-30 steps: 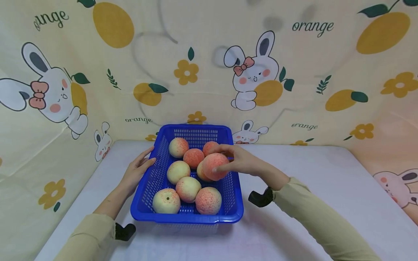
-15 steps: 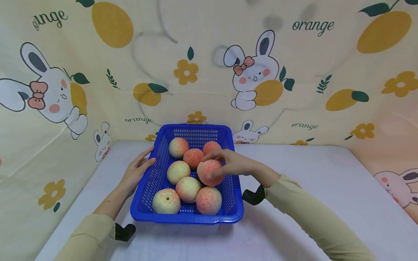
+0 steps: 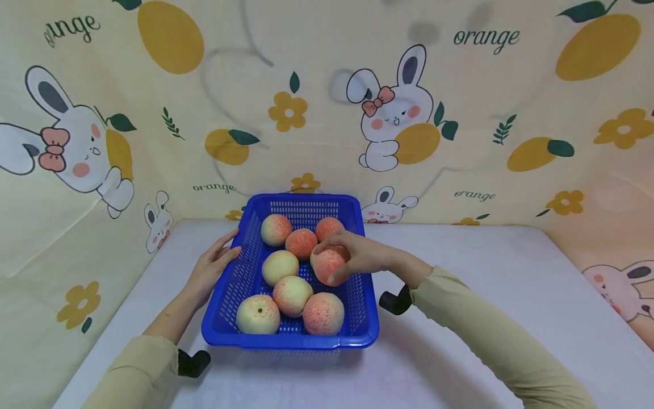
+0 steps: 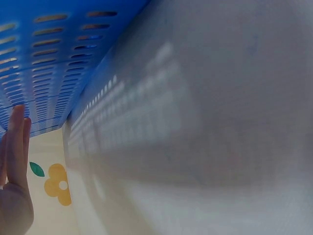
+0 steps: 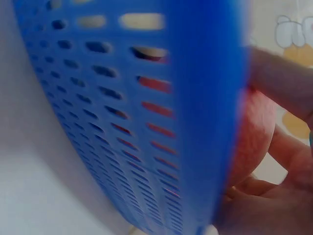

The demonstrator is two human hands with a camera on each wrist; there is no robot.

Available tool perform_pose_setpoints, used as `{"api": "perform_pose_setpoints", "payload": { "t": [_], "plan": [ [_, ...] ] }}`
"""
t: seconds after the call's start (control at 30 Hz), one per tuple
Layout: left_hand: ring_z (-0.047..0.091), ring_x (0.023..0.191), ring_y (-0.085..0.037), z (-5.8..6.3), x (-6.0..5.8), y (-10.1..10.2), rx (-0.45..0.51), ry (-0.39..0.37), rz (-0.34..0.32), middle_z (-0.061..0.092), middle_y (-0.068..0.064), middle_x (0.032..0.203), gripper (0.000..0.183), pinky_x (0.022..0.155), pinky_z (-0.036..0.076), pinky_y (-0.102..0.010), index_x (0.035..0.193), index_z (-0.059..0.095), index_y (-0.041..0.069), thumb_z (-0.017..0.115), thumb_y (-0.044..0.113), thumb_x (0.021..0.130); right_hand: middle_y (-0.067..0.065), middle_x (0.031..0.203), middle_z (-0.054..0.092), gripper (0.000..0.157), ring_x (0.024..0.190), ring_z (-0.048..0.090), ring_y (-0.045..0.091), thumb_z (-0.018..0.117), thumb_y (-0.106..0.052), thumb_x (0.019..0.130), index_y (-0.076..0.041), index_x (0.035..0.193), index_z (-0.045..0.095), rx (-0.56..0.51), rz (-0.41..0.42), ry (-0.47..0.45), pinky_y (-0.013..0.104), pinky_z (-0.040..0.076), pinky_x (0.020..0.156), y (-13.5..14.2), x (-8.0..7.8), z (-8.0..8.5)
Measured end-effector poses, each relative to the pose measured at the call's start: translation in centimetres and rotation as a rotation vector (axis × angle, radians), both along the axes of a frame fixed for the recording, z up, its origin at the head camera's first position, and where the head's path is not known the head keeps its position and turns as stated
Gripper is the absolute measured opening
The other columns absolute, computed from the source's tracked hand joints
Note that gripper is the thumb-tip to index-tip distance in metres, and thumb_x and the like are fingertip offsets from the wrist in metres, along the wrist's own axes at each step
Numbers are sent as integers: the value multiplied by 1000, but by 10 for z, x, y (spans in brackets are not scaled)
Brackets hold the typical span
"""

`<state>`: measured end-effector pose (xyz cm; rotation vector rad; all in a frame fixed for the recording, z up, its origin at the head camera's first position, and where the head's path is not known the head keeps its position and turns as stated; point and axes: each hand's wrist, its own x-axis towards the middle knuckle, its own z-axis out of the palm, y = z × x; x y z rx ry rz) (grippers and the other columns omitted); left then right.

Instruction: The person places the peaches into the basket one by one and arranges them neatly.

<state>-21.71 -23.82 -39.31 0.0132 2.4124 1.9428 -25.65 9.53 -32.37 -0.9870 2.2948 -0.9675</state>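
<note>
A blue slotted plastic basket holds several peaches, some pale yellow, some red-blushed. My right hand reaches over the right rim and grips a reddish peach between thumb and fingers, inside the basket's right half. A sliver of a paler peach shows behind it. In the right wrist view, the basket wall hides part of the gripped peach. My left hand rests against the basket's left side, fingertips at the rim. Straight fingers lie along the outer wall in the left wrist view.
The basket stands on a white-covered table. A cream cloth backdrop printed with rabbits and oranges rises behind and at both sides. A black wrist mount sits by the right cuff, another black wrist mount by the left.
My right hand with the peach has moved slightly left and down toward the other peaches, then shifted little. The left hand keeps its place on the basket. The head view has tilted slightly.
</note>
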Motion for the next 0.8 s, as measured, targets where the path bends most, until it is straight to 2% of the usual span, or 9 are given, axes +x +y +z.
{"api": "perform_pose_setpoints", "payload": {
  "t": [0.17,0.27,0.37,0.53,0.63,0.8],
  "plan": [
    [64,91,-3,0,0,-1,5,2,-3,47,-24,138,61,76,56,-22,152,27,24,50,42,98,3,135,52,62,125,45,24,81,-23,77,-11,132,54,40,33,14,49,37,108,-2,0,-2],
    [64,92,-3,-1,-1,-2,-3,11,-5,48,-24,138,62,76,56,-22,152,27,24,50,42,98,5,137,53,62,130,43,27,79,-25,78,-10,133,54,27,18,19,52,33,111,0,-1,-2],
    [64,92,-3,-1,-1,-1,-10,14,-8,47,-25,139,62,76,56,-22,153,27,23,50,42,98,6,139,52,61,136,40,28,76,-26,81,-10,135,53,-16,-16,-25,51,32,113,7,-3,-3],
    [65,95,-9,3,-1,0,-40,12,-17,48,-25,139,61,76,56,-22,153,27,24,50,41,99,12,141,51,61,135,43,32,74,-28,84,-7,136,51,-144,-81,-112,48,38,109,20,-3,-6],
    [65,103,-22,7,0,-1,-122,11,-27,47,-25,140,62,79,57,-28,153,25,25,49,42,99,16,140,50,60,132,46,35,73,-25,85,-3,136,49,-232,-110,-146,48,41,106,27,-2,-8],
    [56,117,-41,12,-1,-3,-325,44,-26,46,-27,140,62,90,54,-46,153,27,21,49,42,99,17,137,53,55,129,48,36,71,-23,86,-3,134,51,-322,-180,-126,48,44,104,38,-1,-11]
  ]
}}
